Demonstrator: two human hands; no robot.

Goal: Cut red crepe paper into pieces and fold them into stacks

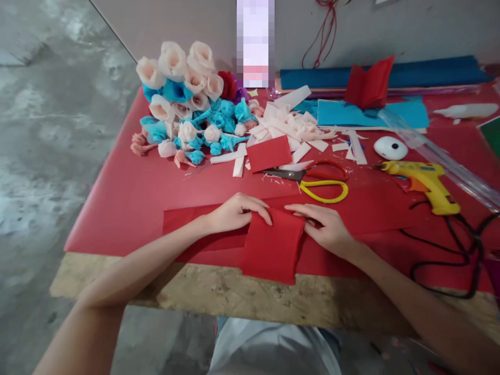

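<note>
A folded piece of red crepe paper [270, 252] lies before me, its lower end reaching past the red table cover onto the bare board edge. My left hand [236, 212] holds its upper left part, index finger bent over the top. At the upper right corner, my right hand [326, 226] pinches the side edge with thumb and fingers. A long red crepe strip [203, 226] stretches out flat beneath both hands. Just beyond them rest scissors [302, 177] with one red and one yellow handle, and a small red paper rectangle [269, 154].
Crepe paper flowers [191, 104] in white, blue and pink are heaped at the back left, beside pale paper scraps [285, 125]. To the right are a yellow glue gun [425, 179] with a black cord [449, 250], a white rounded object [390, 148] and blue paper [371, 113].
</note>
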